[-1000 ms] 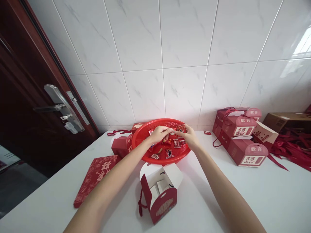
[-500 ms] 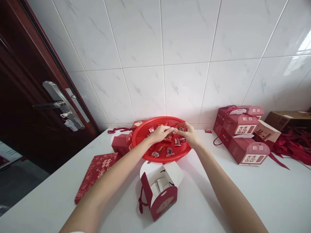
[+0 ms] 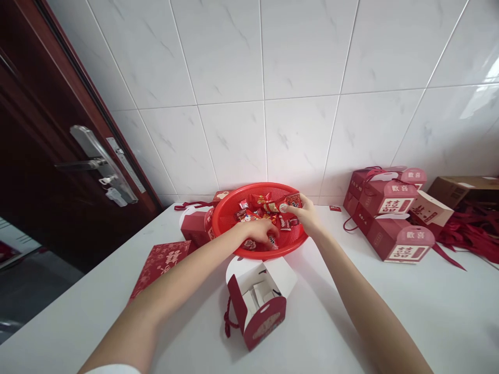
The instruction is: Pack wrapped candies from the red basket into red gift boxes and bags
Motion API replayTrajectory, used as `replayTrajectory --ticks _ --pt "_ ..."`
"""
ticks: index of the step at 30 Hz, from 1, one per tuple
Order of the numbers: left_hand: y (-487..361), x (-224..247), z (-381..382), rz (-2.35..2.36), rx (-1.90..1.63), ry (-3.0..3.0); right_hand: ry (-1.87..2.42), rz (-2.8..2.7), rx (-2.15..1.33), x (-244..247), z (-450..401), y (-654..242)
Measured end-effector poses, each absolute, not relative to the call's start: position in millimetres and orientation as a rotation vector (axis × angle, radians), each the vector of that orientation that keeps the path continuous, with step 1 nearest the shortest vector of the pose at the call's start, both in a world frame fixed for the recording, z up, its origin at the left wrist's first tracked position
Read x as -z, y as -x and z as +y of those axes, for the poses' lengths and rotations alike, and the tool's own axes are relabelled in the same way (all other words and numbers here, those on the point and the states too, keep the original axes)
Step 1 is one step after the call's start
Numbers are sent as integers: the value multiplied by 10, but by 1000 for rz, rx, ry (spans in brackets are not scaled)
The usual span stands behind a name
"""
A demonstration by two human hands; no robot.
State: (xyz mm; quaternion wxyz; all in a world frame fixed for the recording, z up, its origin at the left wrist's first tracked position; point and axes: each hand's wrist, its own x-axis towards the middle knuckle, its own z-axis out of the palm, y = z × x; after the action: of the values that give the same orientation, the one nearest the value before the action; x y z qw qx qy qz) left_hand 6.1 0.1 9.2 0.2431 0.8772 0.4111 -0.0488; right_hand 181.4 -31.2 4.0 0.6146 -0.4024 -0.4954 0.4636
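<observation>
A red plastic basket holds several candies in red wrappers. My left hand reaches down into it, its fingers curled onto a small wrapped candy near the front rim; the fingertips are partly hidden. At the basket's right side my right hand is closed on wrapped candies, one dark red and one with a round pale face. In front of the basket stands an open red gift box, its white flaps spread and white pieces inside. A dark red tassel cord hangs at its left.
Several closed red gift boxes are stacked at the right, near a cardboard carton and red ribbons. A flat red box lies left, partly under my left forearm. Another red box touches the basket. The tiled wall stands behind.
My left hand has moved away from my right hand, down and toward the front of the basket, onto a candy there. My right hand stays at the basket's right side with its candies.
</observation>
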Motion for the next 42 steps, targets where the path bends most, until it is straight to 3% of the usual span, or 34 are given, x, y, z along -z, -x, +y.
replayTrajectory --ticks 11,19,31,38,42 --pt "-45 -169 15 1662 186 -2511 887 -1139 -1065 -17 -284 -1806" --pt "53 -13 132 1574 490 -2262 917 -1152 -1061 1 -271 -1827" --pt "84 -135 234 1447 -434 -2081 954 -1151 -1069 -32 -285 -1832" --pt "102 -166 221 1333 -556 -2034 961 -1168 -1065 -21 -277 -1835" --pt "97 -179 190 1231 -344 -2016 953 -1172 -1051 -11 -274 -1840"
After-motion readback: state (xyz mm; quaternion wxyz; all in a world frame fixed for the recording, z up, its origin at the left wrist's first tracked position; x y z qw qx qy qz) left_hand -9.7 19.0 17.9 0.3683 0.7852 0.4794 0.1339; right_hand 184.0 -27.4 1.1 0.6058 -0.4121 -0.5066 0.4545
